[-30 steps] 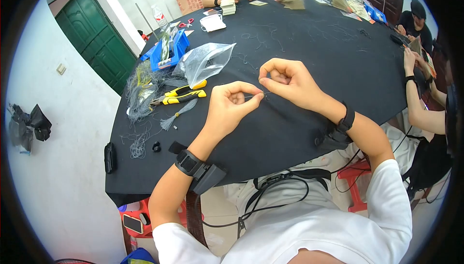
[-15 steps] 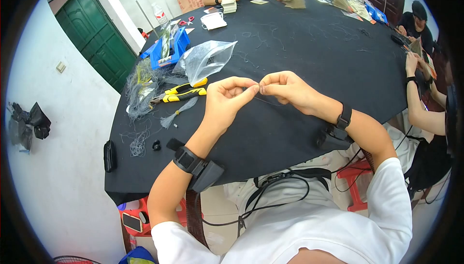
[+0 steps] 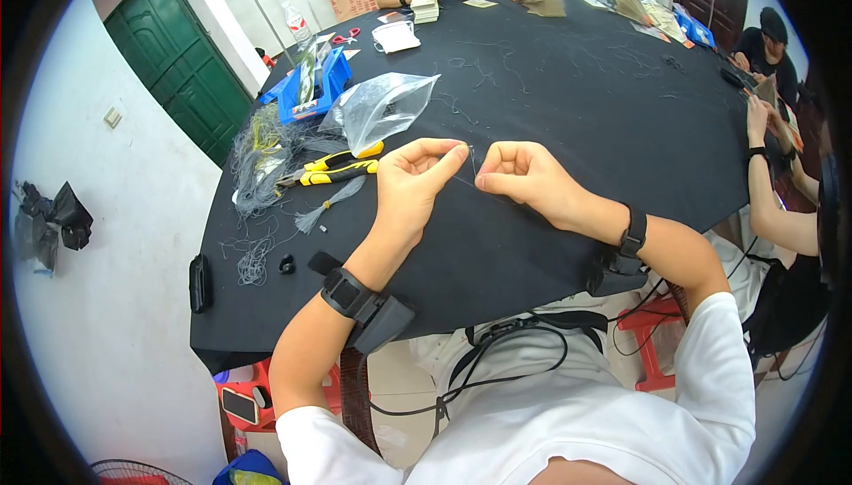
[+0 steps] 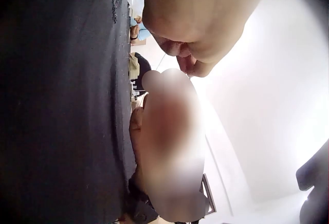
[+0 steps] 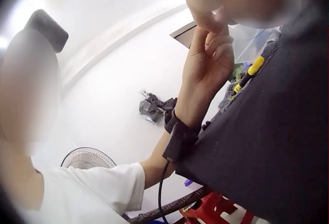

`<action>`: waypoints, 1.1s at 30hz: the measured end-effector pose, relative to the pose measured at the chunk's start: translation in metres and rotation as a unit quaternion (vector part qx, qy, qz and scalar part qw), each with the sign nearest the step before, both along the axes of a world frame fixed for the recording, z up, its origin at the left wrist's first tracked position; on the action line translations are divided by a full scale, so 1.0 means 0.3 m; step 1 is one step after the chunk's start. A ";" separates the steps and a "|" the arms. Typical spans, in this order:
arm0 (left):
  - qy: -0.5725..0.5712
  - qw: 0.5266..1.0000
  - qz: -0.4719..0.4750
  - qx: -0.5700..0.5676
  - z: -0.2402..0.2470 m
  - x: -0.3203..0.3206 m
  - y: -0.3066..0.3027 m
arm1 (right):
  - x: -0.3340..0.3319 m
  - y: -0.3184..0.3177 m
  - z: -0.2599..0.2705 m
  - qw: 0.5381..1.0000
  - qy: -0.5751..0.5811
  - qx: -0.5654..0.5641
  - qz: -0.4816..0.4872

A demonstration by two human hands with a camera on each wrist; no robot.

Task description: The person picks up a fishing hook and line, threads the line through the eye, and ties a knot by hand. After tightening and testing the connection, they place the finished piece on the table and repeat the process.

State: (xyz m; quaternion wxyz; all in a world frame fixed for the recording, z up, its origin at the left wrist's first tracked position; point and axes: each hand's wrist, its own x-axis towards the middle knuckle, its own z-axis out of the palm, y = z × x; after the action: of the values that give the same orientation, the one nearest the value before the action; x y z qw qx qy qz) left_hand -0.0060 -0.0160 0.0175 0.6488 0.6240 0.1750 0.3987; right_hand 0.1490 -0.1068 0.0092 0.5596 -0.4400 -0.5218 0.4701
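In the head view, my left hand [image 3: 410, 185] pinches a thin grey thread [image 3: 473, 164] between thumb and index fingertip. A short way to the right, my right hand [image 3: 537, 185] pinches the same thread, its other fingers curled in. The strand spans the small gap between the two hands, over the black table cloth [image 3: 497, 263]. In the left wrist view, my left hand [image 4: 193, 16] is at the top, and a blur covers much of the middle. My left hand [image 5: 209, 72] also shows in the right wrist view, just below the right fingertips.
To the left lie yellow-black pliers [image 3: 342, 176], a tangle of grey thread [image 3: 262, 170], a tied thread bundle [image 3: 330, 205], a clear plastic bag [image 3: 382, 112] and a blue bin [image 3: 330, 86]. A black case [image 3: 201, 283] sits near the left edge. Other people sit around the far side.
The fingertips of both hands came together half a second ago and are now slightly apart, with thread between them. My left hand has shifted a little left since the first frame.
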 end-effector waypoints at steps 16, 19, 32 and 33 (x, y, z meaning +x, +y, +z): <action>0.052 0.992 -0.046 0.107 -0.024 0.018 -0.007 | 0.042 -0.025 0.101 0.950 -0.218 0.199 -0.099; 0.042 0.991 -0.077 0.106 -0.026 0.016 -0.013 | 0.049 -0.020 0.089 0.949 -0.224 0.209 -0.081; 0.000 0.990 -0.126 0.067 0.001 0.002 -0.013 | 0.073 0.006 0.065 0.969 -0.185 0.135 -0.090; -0.006 0.990 -0.125 0.069 0.003 0.001 -0.012 | 0.074 0.007 0.062 0.973 -0.175 0.125 -0.084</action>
State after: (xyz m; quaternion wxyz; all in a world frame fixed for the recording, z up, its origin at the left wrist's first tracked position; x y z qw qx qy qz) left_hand -0.0059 -0.0196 0.0184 0.6497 0.6820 0.0641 0.3296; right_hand 0.1712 -0.1048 0.0278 0.5477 -0.4844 -0.6274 0.2678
